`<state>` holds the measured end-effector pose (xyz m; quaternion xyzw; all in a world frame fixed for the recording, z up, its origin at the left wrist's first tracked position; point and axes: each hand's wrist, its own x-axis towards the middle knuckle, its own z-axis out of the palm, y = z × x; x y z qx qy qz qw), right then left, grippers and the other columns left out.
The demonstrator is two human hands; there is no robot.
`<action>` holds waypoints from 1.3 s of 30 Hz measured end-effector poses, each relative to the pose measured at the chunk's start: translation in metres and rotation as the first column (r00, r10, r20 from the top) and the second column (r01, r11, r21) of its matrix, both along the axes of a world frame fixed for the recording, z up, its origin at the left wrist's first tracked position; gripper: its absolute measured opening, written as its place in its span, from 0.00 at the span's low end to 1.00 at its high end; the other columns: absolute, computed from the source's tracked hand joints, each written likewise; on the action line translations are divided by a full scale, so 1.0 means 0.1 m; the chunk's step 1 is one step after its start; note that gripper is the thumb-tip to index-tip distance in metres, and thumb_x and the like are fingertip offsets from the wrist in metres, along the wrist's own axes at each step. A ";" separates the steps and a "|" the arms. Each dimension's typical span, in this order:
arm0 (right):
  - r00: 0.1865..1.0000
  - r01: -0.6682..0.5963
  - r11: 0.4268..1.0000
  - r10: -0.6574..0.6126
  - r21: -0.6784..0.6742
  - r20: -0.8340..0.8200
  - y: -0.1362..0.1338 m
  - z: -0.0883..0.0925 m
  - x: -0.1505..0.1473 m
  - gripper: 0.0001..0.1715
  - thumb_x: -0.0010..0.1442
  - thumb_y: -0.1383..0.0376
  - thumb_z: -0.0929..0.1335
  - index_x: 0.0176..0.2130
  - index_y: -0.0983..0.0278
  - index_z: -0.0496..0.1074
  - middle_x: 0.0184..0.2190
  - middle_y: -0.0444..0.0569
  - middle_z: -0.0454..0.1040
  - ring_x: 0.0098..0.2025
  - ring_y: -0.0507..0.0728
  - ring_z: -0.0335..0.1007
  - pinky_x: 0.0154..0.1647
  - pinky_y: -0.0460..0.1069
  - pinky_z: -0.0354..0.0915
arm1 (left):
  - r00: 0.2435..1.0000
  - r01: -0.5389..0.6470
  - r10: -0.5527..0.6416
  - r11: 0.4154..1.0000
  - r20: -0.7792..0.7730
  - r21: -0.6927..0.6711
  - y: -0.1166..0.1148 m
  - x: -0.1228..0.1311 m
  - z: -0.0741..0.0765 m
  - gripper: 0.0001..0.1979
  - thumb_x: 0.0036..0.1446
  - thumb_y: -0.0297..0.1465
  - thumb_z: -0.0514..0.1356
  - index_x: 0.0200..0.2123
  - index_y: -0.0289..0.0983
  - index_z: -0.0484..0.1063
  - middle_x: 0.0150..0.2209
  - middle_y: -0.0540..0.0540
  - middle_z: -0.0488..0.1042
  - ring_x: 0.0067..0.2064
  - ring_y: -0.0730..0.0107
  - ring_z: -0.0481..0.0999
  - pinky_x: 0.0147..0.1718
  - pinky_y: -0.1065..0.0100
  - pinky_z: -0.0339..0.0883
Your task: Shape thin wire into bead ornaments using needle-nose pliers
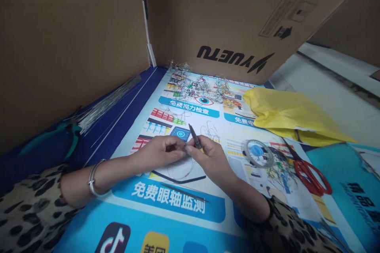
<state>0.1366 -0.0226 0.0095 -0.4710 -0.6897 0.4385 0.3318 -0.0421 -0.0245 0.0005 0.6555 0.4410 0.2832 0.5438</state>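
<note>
My left hand (168,149) is closed in a pinch near the middle of the printed sheet, its fingertips meeting those of my right hand (212,158). A thin wire loop (178,180) hangs below the fingertips and seems to run up into the left pinch. My right hand is wrapped round a slim dark pointed tool (194,135) with a yellow part; its tip points up and away, and its exact kind is unclear. Just in front of the hands, a thin dark pointed tool (185,193) lies flat on the sheet.
Tangled wire pieces (208,87) lie at the back before a cardboard box (237,19). Teal-handled pliers (74,140) and straight wires (108,102) are left. A clear tape roll (257,153), red-handled scissors (311,176), a yellow bag (291,114) and a teal packet (341,178) are right.
</note>
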 end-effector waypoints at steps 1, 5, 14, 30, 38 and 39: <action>1.000 0.002 1.000 -0.002 0.003 -0.002 0.00 -0.02 0.00 0.04 0.53 0.64 0.66 0.29 0.63 0.67 0.25 0.41 0.68 0.29 0.50 0.63 0.31 0.45 0.60 | 0.999 -0.030 0.030 1.000 0.015 -0.004 0.01 -0.01 0.00 0.09 0.52 0.33 0.57 0.34 0.33 0.70 0.29 0.48 0.70 0.30 0.73 0.68 0.29 0.71 0.62; 1.000 -0.005 1.000 0.005 0.009 0.014 0.01 -0.07 0.00 0.04 0.53 0.64 0.66 0.30 0.62 0.68 0.24 0.41 0.67 0.28 0.50 0.62 0.29 0.44 0.59 | 0.993 -0.113 0.113 0.993 0.023 0.029 0.02 -0.04 0.00 0.08 0.52 0.33 0.58 0.31 0.33 0.71 0.28 0.47 0.71 0.30 0.72 0.69 0.30 0.70 0.63; 0.998 0.008 1.000 -0.010 -0.030 -0.056 0.03 -0.06 -0.02 0.05 0.53 0.66 0.65 0.33 0.62 0.70 0.28 0.42 0.71 0.31 0.51 0.66 0.33 0.45 0.61 | 0.989 -0.131 0.132 0.991 0.066 -0.022 0.01 -0.02 -0.03 0.08 0.54 0.34 0.57 0.31 0.34 0.70 0.26 0.49 0.70 0.27 0.74 0.67 0.27 0.71 0.62; 1.000 0.001 0.997 -0.002 0.072 0.015 -0.01 -0.10 -0.04 0.05 0.53 0.66 0.65 0.32 0.63 0.71 0.25 0.41 0.69 0.27 0.49 0.62 0.27 0.43 0.58 | 0.987 -0.135 0.150 0.970 -0.058 0.200 -0.04 -0.02 -0.01 0.09 0.57 0.32 0.54 0.27 0.35 0.68 0.26 0.50 0.69 0.29 0.73 0.67 0.29 0.71 0.61; 0.998 -0.042 0.989 0.034 0.139 0.057 0.01 -0.10 -0.05 0.04 0.54 0.67 0.64 0.31 0.63 0.70 0.23 0.40 0.66 0.26 0.49 0.60 0.26 0.43 0.56 | 0.983 -0.159 0.174 0.967 -0.064 0.199 -0.04 0.00 -0.03 0.09 0.57 0.32 0.53 0.28 0.35 0.68 0.26 0.50 0.70 0.30 0.72 0.67 0.31 0.70 0.62; 0.997 -0.044 0.988 0.035 0.149 0.062 0.01 -0.10 -0.05 0.04 0.54 0.67 0.64 0.30 0.63 0.69 0.23 0.40 0.66 0.26 0.48 0.60 0.26 0.43 0.56 | 0.982 -0.164 0.178 0.967 -0.057 0.196 -0.05 0.00 -0.03 0.09 0.57 0.32 0.53 0.28 0.35 0.68 0.26 0.50 0.69 0.30 0.73 0.67 0.31 0.70 0.62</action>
